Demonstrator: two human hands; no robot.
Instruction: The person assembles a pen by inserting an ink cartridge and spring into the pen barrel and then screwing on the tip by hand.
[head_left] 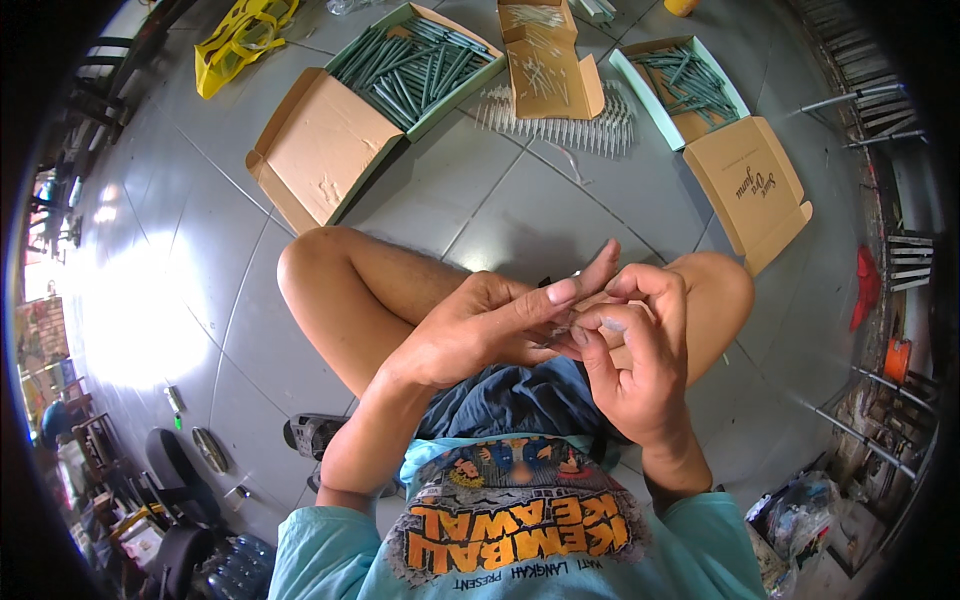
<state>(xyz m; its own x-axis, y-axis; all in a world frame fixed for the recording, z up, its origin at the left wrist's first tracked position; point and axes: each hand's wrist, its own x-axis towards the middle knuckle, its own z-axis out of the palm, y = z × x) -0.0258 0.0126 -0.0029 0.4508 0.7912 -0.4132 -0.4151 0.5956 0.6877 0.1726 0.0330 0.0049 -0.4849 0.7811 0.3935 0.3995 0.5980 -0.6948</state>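
My left hand (480, 325) is raised over my lap, its thumb laid across towards the fingers and one finger pointing outward. Close against it is my right hand (645, 350), with thumb and fingertips pinched together beside the left fingers. Something small sits between the hands, but the fingers cover it and I cannot make out its kind. Beyond my crossed legs, a large open box (489, 66) holds many dark green, slender pen-like sticks (430, 75). A smaller open box (622, 62) to the right holds more such sticks (683, 80).
Between the boxes, a brown cardboard tray (560, 60) of thin whitish pieces stands over a row of clear, narrow parts (610, 125). A yellow bag (235, 50) lies far left. Metal racks (865, 95) line the right side. A dark sandal (315, 435) lies beside my left leg.
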